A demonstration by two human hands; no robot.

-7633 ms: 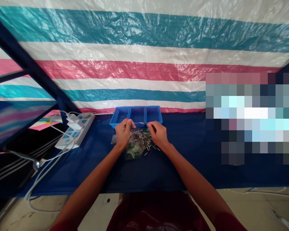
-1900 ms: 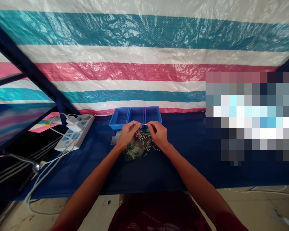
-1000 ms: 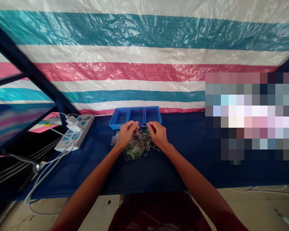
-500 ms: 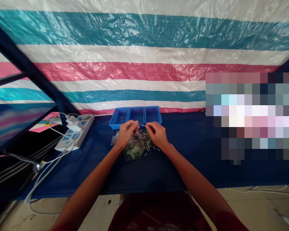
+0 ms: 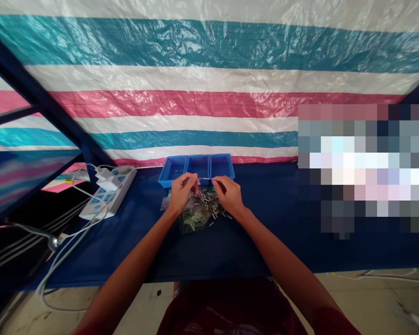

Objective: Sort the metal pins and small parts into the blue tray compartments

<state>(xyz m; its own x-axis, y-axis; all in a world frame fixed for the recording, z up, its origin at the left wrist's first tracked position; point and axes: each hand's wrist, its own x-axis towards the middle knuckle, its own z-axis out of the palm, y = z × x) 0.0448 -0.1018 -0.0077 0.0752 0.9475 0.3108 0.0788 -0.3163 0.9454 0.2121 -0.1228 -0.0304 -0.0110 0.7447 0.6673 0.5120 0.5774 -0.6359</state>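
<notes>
Between my two hands a thin silvery metal pin (image 5: 205,178) runs level, just in front of the blue divided tray (image 5: 161,180). My left hand (image 5: 183,190) pinches its left end between thumb and finger. At the other end my right hand (image 5: 227,190) is closed with its fingertips pinched together at the tip. Below them lies a loose pile of small metal pins (image 5: 209,202), partly hidden by my hands. A clear plastic bag (image 5: 194,219) with pale green contents rests in front of the pile. One small pin (image 5: 178,171) lies in the tray's left compartment.
A white power strip (image 5: 103,200) with plugs and trailing cables stands on the left of the dark blue table (image 5: 209,256). Striped plastic sheeting (image 5: 195,102) hangs behind the tray. The right side is blurred into blocks.
My left hand has shifted slightly left, so more of the metal pin shows between my hands. My right hand is nearly where it was.
</notes>
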